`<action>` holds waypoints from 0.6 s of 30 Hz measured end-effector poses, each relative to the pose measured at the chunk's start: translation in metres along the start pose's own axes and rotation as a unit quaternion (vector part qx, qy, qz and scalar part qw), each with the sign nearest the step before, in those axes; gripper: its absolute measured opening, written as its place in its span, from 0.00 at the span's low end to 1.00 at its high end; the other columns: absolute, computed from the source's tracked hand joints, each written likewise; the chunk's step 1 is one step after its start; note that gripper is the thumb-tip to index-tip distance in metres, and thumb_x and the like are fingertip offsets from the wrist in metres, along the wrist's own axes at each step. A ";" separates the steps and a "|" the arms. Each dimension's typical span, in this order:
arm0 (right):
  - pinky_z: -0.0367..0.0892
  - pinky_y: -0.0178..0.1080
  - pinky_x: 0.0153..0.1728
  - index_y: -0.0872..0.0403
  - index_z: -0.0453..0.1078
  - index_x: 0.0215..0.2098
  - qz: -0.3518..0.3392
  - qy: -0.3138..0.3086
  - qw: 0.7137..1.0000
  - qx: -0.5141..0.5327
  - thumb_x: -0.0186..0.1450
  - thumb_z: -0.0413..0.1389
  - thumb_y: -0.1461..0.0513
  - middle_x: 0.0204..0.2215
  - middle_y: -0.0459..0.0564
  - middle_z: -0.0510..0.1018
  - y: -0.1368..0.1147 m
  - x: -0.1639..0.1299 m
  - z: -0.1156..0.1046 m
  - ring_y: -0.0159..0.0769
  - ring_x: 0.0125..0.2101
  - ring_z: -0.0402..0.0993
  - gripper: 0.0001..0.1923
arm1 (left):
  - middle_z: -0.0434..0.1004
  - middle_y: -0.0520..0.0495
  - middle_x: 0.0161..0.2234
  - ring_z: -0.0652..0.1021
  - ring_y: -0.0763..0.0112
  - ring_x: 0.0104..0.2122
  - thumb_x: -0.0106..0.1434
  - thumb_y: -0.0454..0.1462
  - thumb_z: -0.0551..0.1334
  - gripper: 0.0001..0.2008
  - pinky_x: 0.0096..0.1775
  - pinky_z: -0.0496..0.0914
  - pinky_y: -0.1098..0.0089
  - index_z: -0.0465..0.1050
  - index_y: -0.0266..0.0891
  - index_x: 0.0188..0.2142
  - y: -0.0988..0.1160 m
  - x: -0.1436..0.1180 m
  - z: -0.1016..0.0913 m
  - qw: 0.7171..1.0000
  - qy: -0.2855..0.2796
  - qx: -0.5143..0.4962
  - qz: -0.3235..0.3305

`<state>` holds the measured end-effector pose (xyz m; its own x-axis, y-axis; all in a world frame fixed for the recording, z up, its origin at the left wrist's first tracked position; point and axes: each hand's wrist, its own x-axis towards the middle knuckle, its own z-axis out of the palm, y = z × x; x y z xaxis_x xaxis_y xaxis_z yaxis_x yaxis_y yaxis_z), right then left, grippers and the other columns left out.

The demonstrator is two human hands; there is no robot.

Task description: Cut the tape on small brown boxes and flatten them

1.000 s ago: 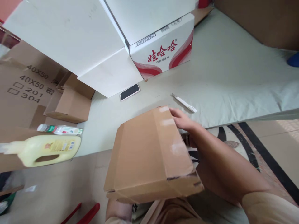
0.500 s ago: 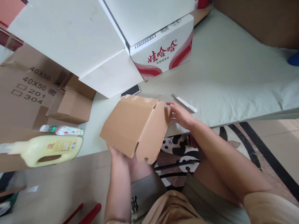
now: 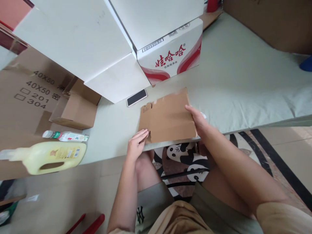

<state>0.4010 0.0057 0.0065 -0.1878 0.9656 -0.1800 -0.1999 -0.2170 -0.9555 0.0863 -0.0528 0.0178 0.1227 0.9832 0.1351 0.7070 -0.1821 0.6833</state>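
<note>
A flattened piece of brown cardboard (image 3: 170,117) lies at the near edge of the cloth-covered table, a folded flap along its left side. My right hand (image 3: 198,122) grips its right edge, thumb on top and the other fingers hidden underneath. At the lower left corner, my left hand (image 3: 136,143) holds the flap, its fingers close together on the surface. Under the right side lies a white utility knife (image 3: 203,115), of which only one end peeks out. A dark-screened phone (image 3: 136,97) rests just beyond the cardboard.
White cartons (image 3: 170,61) with red print stand at the back. To the left are a small open brown box (image 3: 76,112), a water bottle (image 3: 70,136) and a yellow detergent jug (image 3: 56,156). A large brown box (image 3: 273,26) sits far right on the pale cloth (image 3: 243,81).
The cardboard has turned over and come down flat, farther right, now covering most of the utility knife. My left hand moved from beneath it to its left corner; my right hand shifted slightly right.
</note>
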 end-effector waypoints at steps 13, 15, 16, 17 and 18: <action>0.69 0.43 0.26 0.51 0.70 0.28 0.127 0.006 0.991 0.036 0.50 0.60 0.61 0.26 0.52 0.78 0.002 0.004 0.005 0.43 0.28 0.75 0.07 | 0.45 0.40 0.75 0.51 0.54 0.74 0.61 0.48 0.67 0.38 0.72 0.48 0.52 0.60 0.43 0.68 -0.004 0.001 -0.013 0.983 -0.021 -0.020 -0.180; 0.66 0.42 0.24 0.51 0.68 0.27 0.107 -0.011 0.994 0.023 0.49 0.59 0.61 0.24 0.50 0.75 0.007 0.006 0.004 0.40 0.25 0.71 0.07 | 0.48 0.35 0.74 0.57 0.53 0.72 0.56 0.48 0.71 0.44 0.70 0.55 0.53 0.57 0.43 0.68 -0.013 0.002 -0.007 0.956 0.098 -0.076 -0.267; 0.65 0.41 0.23 0.51 0.68 0.27 0.099 -0.015 0.995 0.021 0.49 0.59 0.61 0.23 0.49 0.75 0.009 0.007 0.003 0.39 0.25 0.70 0.07 | 0.54 0.33 0.72 0.63 0.53 0.70 0.55 0.50 0.72 0.45 0.68 0.60 0.53 0.57 0.42 0.67 -0.018 0.002 -0.005 0.935 0.141 -0.122 -0.302; 0.65 0.41 0.23 0.51 0.68 0.28 0.092 -0.020 0.995 0.023 0.49 0.60 0.60 0.23 0.49 0.74 0.012 0.008 0.003 0.39 0.25 0.70 0.08 | 0.61 0.32 0.69 0.69 0.53 0.66 0.53 0.52 0.72 0.43 0.65 0.64 0.54 0.61 0.42 0.64 -0.021 0.000 -0.004 0.917 0.164 -0.171 -0.322; 0.66 0.41 0.24 0.51 0.69 0.30 0.083 -0.025 0.996 0.023 0.50 0.60 0.59 0.23 0.49 0.74 0.013 0.009 0.002 0.40 0.26 0.70 0.09 | 0.68 0.32 0.64 0.73 0.54 0.62 0.52 0.54 0.72 0.40 0.62 0.68 0.55 0.65 0.41 0.60 -0.024 -0.001 -0.005 0.905 0.173 -0.213 -0.325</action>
<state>0.3944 0.0108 -0.0073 -0.2687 0.9081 -0.3212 -0.2063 -0.3800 -0.9017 0.0660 -0.0493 0.0044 -0.5000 0.8352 -0.2291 0.2089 0.3731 0.9040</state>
